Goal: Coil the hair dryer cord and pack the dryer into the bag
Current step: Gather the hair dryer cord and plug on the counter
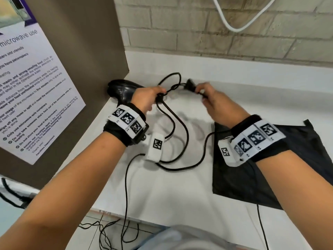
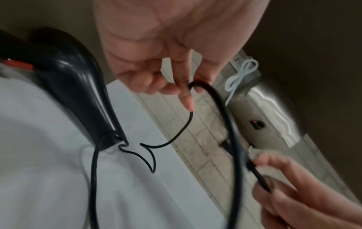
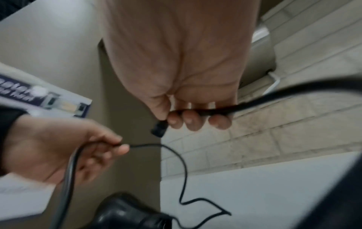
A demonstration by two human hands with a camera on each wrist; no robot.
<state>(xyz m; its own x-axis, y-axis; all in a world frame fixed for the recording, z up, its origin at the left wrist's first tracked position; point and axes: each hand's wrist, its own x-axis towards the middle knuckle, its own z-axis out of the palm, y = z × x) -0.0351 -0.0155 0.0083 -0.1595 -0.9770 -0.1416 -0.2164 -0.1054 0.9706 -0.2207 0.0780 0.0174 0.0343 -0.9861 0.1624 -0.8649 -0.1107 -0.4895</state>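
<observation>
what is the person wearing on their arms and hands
Both hands, left hand and right hand, are bare, with no sleeves. Each wrist carries a black strap with a white band of square black-and-white markers, and thin black cables trail from the rigs.

Shared pantry corner in a workplace or residence building.
Told by a notice [image 1: 34, 83] headed "microwave use", signed by a Facilities Department and stuck to a brown panel [image 1: 86, 42]; beside it a white counter [image 1: 162, 186] against a pale brick wall [image 1: 216, 33], with tiled floor [image 1: 93, 231] below the counter edge.
</observation>
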